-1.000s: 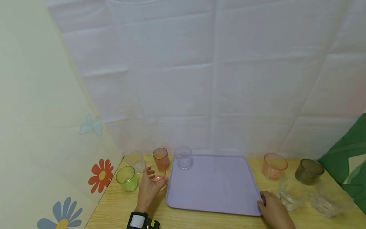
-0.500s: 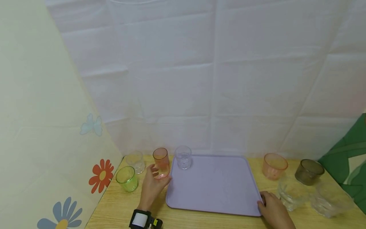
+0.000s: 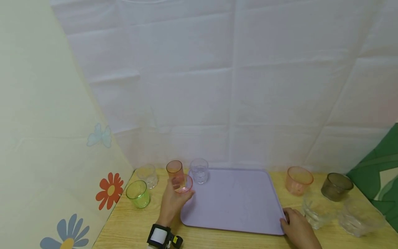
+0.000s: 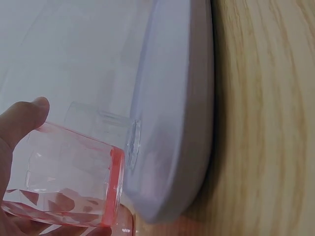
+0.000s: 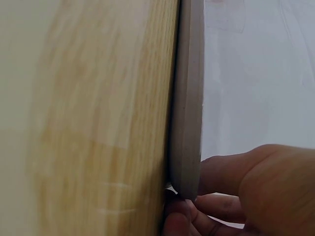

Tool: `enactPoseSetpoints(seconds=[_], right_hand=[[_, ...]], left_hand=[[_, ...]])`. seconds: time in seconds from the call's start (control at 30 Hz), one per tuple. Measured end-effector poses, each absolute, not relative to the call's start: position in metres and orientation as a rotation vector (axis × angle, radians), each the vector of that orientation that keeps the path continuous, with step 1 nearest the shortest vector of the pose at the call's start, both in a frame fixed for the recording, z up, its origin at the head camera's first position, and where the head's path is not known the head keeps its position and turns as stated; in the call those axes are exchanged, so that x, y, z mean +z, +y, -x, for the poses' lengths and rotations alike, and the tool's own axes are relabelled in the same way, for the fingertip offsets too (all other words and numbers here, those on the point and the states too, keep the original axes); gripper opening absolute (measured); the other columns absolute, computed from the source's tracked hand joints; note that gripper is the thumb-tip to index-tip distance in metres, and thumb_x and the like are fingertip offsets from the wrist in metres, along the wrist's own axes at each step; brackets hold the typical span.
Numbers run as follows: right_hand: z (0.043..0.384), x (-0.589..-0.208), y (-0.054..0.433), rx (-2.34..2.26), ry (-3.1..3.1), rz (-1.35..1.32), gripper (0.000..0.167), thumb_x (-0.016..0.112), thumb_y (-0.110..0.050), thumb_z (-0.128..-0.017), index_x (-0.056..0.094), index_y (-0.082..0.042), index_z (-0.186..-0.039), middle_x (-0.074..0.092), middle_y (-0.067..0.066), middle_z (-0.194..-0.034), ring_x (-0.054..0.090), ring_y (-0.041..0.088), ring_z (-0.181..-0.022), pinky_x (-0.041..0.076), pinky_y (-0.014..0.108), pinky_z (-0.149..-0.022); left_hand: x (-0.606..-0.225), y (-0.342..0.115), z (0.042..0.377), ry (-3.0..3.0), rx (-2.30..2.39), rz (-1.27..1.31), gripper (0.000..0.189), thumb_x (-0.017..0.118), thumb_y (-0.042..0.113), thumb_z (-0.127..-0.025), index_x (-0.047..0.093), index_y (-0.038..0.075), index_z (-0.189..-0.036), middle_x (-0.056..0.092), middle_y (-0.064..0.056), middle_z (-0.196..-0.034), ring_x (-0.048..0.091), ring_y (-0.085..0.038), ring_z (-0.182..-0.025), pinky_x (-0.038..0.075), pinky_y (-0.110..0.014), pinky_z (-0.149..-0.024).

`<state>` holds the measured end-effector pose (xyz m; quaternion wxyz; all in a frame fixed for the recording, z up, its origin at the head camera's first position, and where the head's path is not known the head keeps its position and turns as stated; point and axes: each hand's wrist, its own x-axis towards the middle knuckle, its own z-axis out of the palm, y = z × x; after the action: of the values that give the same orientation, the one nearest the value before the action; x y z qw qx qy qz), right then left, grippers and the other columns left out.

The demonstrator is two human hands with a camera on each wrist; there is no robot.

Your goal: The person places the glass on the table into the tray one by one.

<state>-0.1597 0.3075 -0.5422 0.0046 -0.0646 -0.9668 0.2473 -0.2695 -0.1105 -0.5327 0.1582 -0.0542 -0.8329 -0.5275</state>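
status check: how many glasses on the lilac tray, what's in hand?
Done: one clear ribbed glass stands at the lilac plastic tray's far left corner. In hand: the left hand holds a pink-tinted glass over the tray's left edge; the right hand grips the near right corner. Left: green tumbler, orange tumbler and other glasses on the wooden table.

Staged recording corner, not a real kitchen or home room. White creased sheet (image 3: 233, 86) hangs as backdrop, cream flowered cloth (image 3: 46, 138) screens the left side, green patterned fabric (image 3: 382, 162) at right. Small wooden worktop (image 3: 130, 224) carries only a lilac tray (image 3: 236, 204) and assorted coloured and clear plastic cups (image 3: 299, 180) set out like props.
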Motion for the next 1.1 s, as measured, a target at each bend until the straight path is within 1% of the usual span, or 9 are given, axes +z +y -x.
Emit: enactPoseSetpoints(seconds=[0.2,0.33,0.5,0.6,0.77,0.9,1.1], right_hand=[[0.160,-0.541,0.306,0.774,-3.023,0.204,0.037,0.070,-0.008,-0.094,0.063,0.018,-0.118,0.070,0.020,-0.099,0.069,0.039,-0.096,0.055,0.060,-0.085],[0.160,-0.541,0.306,0.777,-3.021,0.199,0.035,0.070,-0.008,-0.094,0.064,0.017,-0.118,0.070,0.020,-0.100,0.069,0.039,-0.096,0.055,0.059,-0.085],[0.160,-0.542,0.306,0.783,-3.019,0.197,0.035,0.070,-0.008,-0.094,0.064,0.017,-0.117,0.070,0.018,-0.098,0.068,0.036,-0.094,0.055,0.057,-0.083],[0.159,-0.541,0.307,0.779,-3.007,0.199,0.034,0.070,-0.008,-0.094,0.064,0.016,-0.117,0.070,0.016,-0.096,0.068,0.033,-0.092,0.055,0.056,-0.082],[0.159,-0.541,0.307,0.786,-2.994,0.195,0.035,0.070,-0.009,-0.094,0.064,0.016,-0.118,0.070,0.017,-0.097,0.068,0.034,-0.092,0.055,0.057,-0.082],[0.160,-0.542,0.307,0.785,-2.995,0.189,0.034,0.070,-0.009,-0.094,0.064,0.016,-0.117,0.070,0.017,-0.097,0.068,0.034,-0.092,0.055,0.056,-0.082],[0.159,-0.543,0.308,0.781,-2.992,0.184,0.033,0.070,-0.008,-0.094,0.065,0.015,-0.116,0.070,0.017,-0.097,0.068,0.033,-0.092,0.055,0.055,-0.081]], left_hand=[[-0.535,-0.103,0.272,-2.390,-1.504,0.204,0.088,0.098,0.028,-0.074,0.052,0.000,-0.144,0.068,-0.020,-0.133,0.068,-0.038,-0.116,0.057,-0.052,-0.098],[-0.537,-0.100,0.272,-2.396,-1.499,0.231,0.090,0.098,0.029,-0.075,0.050,-0.001,-0.145,0.067,-0.023,-0.135,0.069,-0.042,-0.117,0.058,-0.054,-0.097],[-0.539,-0.094,0.273,-2.408,-1.507,0.237,0.091,0.098,0.030,-0.074,0.049,-0.002,-0.144,0.067,-0.026,-0.135,0.069,-0.043,-0.118,0.058,-0.057,-0.097],[-0.539,-0.090,0.275,-2.424,-1.501,0.237,0.092,0.098,0.032,-0.074,0.049,-0.002,-0.145,0.067,-0.025,-0.135,0.068,-0.041,-0.119,0.058,-0.056,-0.099],[-0.540,-0.085,0.278,-2.452,-1.496,0.243,0.093,0.098,0.033,-0.075,0.048,-0.001,-0.145,0.068,-0.022,-0.133,0.068,-0.039,-0.121,0.057,-0.055,-0.100],[-0.541,-0.081,0.278,-2.471,-1.479,0.242,0.094,0.098,0.032,-0.074,0.047,-0.001,-0.146,0.068,-0.023,-0.130,0.067,-0.039,-0.121,0.057,-0.056,-0.100],[-0.541,-0.075,0.277,-2.482,-1.465,0.247,0.094,0.097,0.032,-0.074,0.047,-0.002,-0.146,0.068,-0.022,-0.130,0.068,-0.039,-0.121,0.057,-0.056,-0.101]])
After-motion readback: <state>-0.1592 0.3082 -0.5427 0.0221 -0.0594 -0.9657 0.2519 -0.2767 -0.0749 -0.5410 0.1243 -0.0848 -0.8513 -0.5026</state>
